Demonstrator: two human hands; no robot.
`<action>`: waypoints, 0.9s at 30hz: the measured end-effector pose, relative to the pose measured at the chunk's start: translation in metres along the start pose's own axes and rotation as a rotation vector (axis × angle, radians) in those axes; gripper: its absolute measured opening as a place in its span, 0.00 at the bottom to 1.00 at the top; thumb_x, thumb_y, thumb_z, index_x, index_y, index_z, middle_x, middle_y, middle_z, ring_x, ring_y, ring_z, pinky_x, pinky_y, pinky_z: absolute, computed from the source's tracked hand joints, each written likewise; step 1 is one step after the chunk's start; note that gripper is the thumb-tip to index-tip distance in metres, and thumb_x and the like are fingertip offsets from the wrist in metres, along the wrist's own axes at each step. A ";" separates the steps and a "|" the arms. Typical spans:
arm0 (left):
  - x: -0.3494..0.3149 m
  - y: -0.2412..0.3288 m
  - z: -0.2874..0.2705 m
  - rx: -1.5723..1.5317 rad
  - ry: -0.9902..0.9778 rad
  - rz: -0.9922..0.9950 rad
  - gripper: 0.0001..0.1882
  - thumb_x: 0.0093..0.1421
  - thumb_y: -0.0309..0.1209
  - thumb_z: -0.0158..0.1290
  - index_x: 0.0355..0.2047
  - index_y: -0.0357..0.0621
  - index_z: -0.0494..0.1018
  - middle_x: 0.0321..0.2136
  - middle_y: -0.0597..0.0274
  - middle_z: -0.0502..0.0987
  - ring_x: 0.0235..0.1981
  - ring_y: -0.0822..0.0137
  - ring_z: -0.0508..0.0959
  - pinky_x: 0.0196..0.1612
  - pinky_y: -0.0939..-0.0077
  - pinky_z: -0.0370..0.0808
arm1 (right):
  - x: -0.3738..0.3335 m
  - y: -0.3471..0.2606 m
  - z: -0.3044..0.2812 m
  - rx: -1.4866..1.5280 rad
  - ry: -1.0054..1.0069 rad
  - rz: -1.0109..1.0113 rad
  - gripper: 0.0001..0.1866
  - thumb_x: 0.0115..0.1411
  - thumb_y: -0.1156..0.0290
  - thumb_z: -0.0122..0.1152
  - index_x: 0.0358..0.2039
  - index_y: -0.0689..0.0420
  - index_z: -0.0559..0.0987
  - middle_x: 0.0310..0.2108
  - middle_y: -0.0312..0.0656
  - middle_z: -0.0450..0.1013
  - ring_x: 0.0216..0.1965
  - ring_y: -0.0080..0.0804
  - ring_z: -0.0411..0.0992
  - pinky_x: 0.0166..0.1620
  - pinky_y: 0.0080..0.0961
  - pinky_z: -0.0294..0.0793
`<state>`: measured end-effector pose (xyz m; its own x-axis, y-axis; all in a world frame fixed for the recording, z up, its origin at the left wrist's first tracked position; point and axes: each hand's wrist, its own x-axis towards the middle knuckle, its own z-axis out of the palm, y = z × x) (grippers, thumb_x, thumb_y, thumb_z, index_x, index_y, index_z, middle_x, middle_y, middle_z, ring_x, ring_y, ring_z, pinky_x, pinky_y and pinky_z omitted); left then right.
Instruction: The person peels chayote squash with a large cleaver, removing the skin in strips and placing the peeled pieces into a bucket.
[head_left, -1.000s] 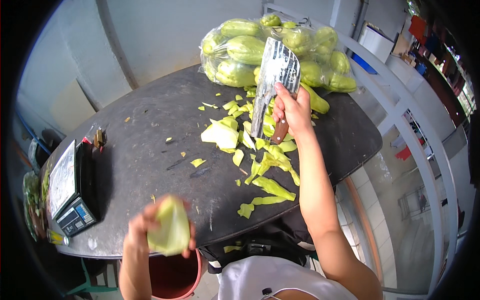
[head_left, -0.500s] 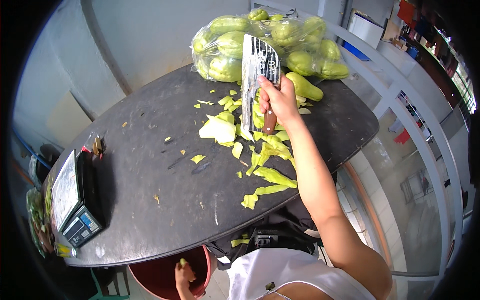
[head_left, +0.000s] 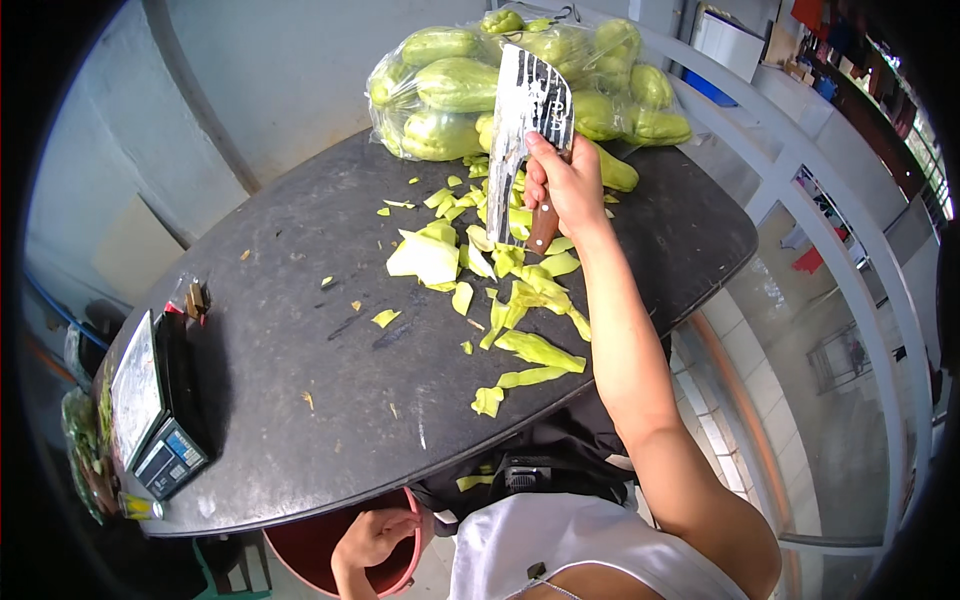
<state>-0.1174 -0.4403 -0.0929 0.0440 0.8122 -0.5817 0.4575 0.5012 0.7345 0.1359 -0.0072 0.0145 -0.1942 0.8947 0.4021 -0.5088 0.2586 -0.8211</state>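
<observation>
My right hand (head_left: pixel 574 190) grips a cleaver (head_left: pixel 522 105) by its brown wooden handle. The broad blade, streaked black and white, is raised over the table's far part. Below and beside it lie green chayote peelings (head_left: pixel 540 348) and pale cut pieces (head_left: pixel 424 257). A whole chayote (head_left: pixel 616 172) rests just beyond my right hand, partly covered by it. My left hand (head_left: pixel 376 538) is low at the front, over the red bucket (head_left: pixel 408 572) and near its rim. Its fingers stretch loosely to the right, and no piece shows in them.
A clear plastic bag of chayotes (head_left: pixel 455 85) stands at the table's far edge. A digital scale (head_left: pixel 160 400) sits on the dark table (head_left: pixel 300 300) at the left. Grey metal railing (head_left: pixel 835 215) curves along the right side.
My left hand has risen from inside the bucket toward its rim, and the small green piece it held no longer shows. The cleaver has shifted slightly up and right in the picture.
</observation>
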 end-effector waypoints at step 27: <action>0.278 0.300 -0.115 1.179 0.416 -0.035 0.30 0.35 0.44 0.69 0.41 0.46 0.83 0.40 0.56 0.83 0.43 0.57 0.83 0.43 0.58 0.82 | -0.001 0.005 -0.009 -0.614 0.100 -0.293 0.11 0.65 0.67 0.63 0.34 0.61 0.74 0.15 0.30 0.68 0.13 0.15 0.62 0.18 0.20 0.61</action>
<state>-0.0701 -0.0297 0.0054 -0.1692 0.9443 -0.2824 0.9784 0.1264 -0.1636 0.1408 -0.0037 0.0063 -0.0277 0.7783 0.6273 0.0450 0.6279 -0.7770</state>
